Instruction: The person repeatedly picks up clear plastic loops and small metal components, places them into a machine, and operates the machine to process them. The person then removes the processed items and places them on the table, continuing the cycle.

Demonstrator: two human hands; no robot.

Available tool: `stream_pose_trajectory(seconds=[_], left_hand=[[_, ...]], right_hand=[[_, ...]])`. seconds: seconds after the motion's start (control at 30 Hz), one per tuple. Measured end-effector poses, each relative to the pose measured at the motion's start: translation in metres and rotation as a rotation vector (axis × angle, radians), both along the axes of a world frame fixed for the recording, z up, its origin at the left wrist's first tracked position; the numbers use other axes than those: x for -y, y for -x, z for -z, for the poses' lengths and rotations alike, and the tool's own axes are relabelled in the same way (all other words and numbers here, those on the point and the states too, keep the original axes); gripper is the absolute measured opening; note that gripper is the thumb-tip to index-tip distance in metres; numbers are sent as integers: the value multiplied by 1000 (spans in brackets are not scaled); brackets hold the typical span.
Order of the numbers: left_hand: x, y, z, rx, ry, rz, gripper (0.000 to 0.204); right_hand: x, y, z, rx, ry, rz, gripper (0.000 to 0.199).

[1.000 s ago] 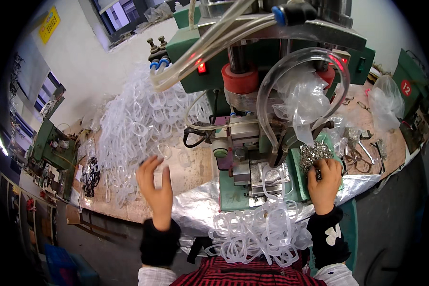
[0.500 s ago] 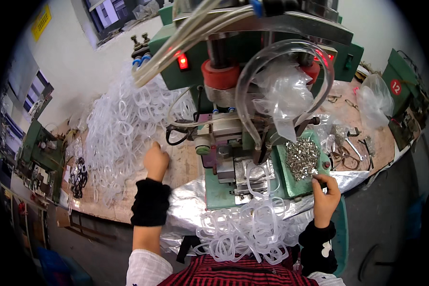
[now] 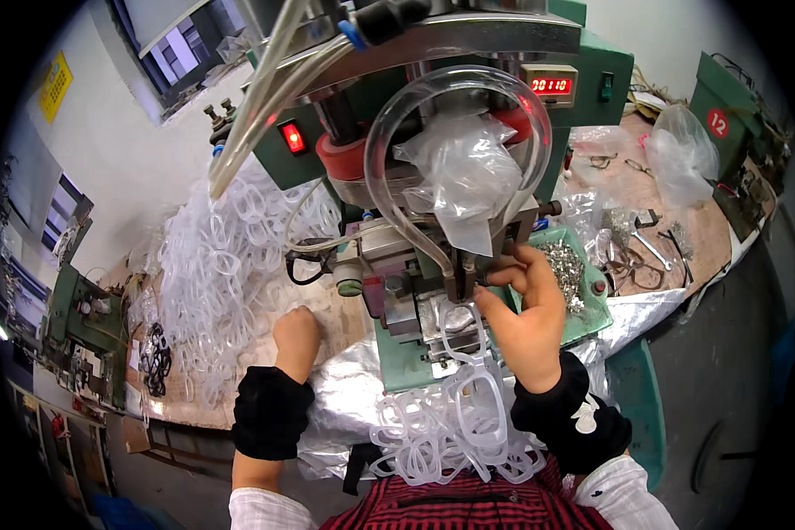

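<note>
The right hand (image 3: 534,327) reaches in beside the dark metal head of a green-bodied press (image 3: 397,243), its thumb and curled fingertips close together; whether they pinch a small part, I cannot tell. The left hand (image 3: 297,336) rests loosely fisted on the table, near the heap of frames; its palm is hidden, so I cannot tell if it holds anything.

A translucent white plastic eyeglass frame (image 3: 477,360) appears to lie with 1 lens ring at the silver metal block (image 3: 442,349) under the head, the other ring hanging toward the lap. Good work here calls for that ring sitting flat and square, the hanging half free of snags on the loose translucent frames (image 3: 424,442) in the lap, and every fingertip clear before the head closes.

The brown tabletop (image 3: 349,318) carries a large heap of similar frames (image 3: 230,247), crinkled silver foil (image 3: 344,380) along its front edge, and a silver wrench (image 3: 652,250). Right of the press, a green plastic tray (image 3: 605,309) holds small shiny metal pieces (image 3: 564,265). Beyond stand 2 other green machines, a white wall and a window.
</note>
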State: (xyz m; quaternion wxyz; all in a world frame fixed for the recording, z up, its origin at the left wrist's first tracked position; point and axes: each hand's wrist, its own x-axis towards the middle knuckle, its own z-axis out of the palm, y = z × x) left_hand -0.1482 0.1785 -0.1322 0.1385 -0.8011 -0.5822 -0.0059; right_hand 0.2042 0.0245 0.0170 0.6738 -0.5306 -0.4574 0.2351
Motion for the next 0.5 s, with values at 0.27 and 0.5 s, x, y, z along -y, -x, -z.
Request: stream_pose_trajectory(seconds=[0.27, 0.5], left_hand=[[19, -3, -52, 1256, -56, -276, 36], [155, -128, -180, 1759, 570, 200, 48]], right_hand=[[8, 12, -24, -376, 34, -242, 69], [19, -50, 10, 546, 120, -12, 37]])
